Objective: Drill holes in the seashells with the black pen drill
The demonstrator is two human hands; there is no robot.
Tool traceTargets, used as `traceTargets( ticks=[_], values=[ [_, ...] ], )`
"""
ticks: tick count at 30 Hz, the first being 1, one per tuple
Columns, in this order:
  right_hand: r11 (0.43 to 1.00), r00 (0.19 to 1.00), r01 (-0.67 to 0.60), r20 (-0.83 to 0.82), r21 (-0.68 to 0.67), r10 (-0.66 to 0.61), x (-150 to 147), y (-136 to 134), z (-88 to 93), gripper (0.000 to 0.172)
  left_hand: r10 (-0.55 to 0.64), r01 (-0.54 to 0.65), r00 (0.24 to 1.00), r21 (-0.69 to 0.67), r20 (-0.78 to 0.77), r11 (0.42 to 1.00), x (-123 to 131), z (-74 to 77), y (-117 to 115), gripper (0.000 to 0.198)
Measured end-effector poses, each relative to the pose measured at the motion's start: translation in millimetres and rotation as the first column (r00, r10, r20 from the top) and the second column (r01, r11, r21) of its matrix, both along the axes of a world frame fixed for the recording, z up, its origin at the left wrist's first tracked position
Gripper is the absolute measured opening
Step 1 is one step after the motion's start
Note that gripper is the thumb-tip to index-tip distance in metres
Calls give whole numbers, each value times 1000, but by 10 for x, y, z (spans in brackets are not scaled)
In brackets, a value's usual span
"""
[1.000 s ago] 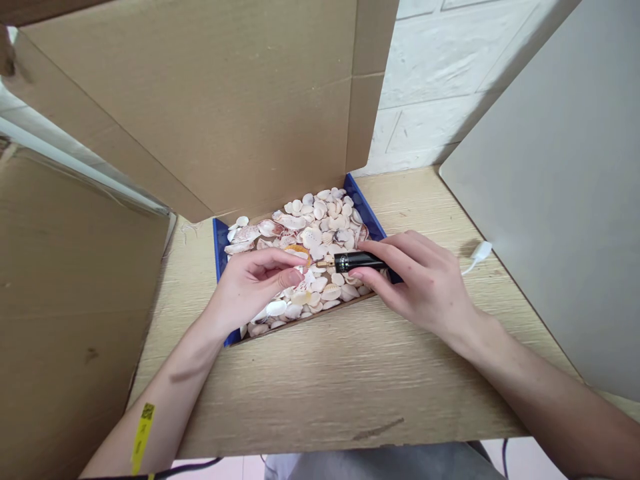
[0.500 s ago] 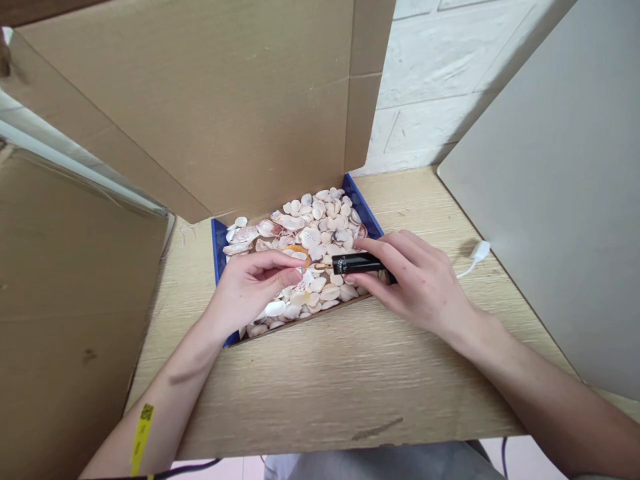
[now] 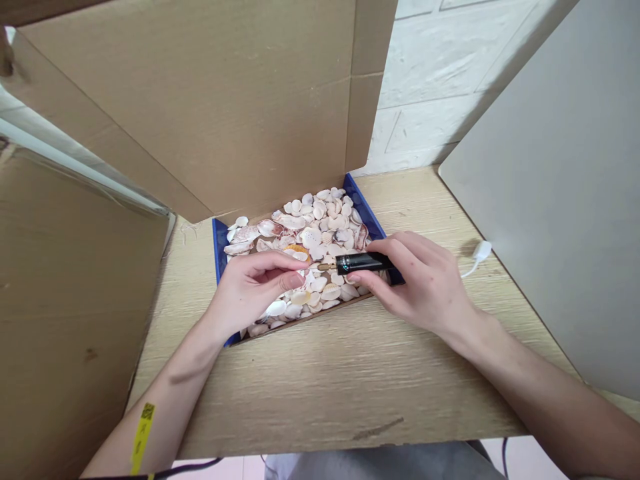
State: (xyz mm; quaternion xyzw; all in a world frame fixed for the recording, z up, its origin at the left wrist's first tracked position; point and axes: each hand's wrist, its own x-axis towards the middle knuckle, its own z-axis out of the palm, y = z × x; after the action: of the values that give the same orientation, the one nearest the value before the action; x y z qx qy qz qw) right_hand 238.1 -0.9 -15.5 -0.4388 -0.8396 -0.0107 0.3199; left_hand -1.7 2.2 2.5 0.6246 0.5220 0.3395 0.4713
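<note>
My right hand (image 3: 413, 280) is closed around a black cylindrical mini drill (image 3: 361, 263), held nearly level over the shells. Its brass-coloured chuck (image 3: 327, 267) points left, and a thin bit runs from it toward my left fingertips. My left hand (image 3: 263, 287) is closed in a pinch just left of the bit's end. Whatever is between thumb and fingers is mostly hidden, so I cannot make it out. Beneath both hands, many pale seashells (image 3: 330, 292) fill a shallow box with blue sides (image 3: 364, 203). An orange shell (image 3: 295, 250) lies behind my left fingertips.
A tall cardboard flap (image 3: 225, 113) rises behind the box. Another cardboard panel (image 3: 70, 307) stands at left and a grey-white board (image 3: 560, 187) at right. A white cable plug (image 3: 482, 251) lies by that board on the wooden tabletop (image 3: 325, 387).
My right hand and the mini drill have shifted slightly right, widening the gap between the chuck and my left fingertips. The thin bit shows more. My left hand has barely moved.
</note>
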Motion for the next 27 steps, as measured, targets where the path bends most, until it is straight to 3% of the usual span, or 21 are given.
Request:
traceTargets(
  ticks=[4, 8, 13, 19, 27],
  values=[
    [996, 999, 4, 52, -92, 1, -25, -31, 25, 27, 37, -41, 997, 53, 73, 998, 1, -1, 0, 10],
    [995, 998, -6, 60, -96, 12, -38, -39, 29, 27, 39, -47, 994, 74, 100, 996, -1, -6, 3, 11],
    [996, 999, -41, 33, 73, 38, -13, -15, 19, 27, 30, -33, 996, 32, 79, 999, 4, 2, 9, 10],
    [958, 999, -41, 8, 283, 41, 20, 14, 36, 33, 8, -4, 997, -43, 81, 999, -9, 3, 3, 9],
    [1000, 999, 22, -45, 22, -21, -41, -12, -1, 26, 21, -38, 988, 107, 155, 994, 2, -21, 2, 18]
  ],
)
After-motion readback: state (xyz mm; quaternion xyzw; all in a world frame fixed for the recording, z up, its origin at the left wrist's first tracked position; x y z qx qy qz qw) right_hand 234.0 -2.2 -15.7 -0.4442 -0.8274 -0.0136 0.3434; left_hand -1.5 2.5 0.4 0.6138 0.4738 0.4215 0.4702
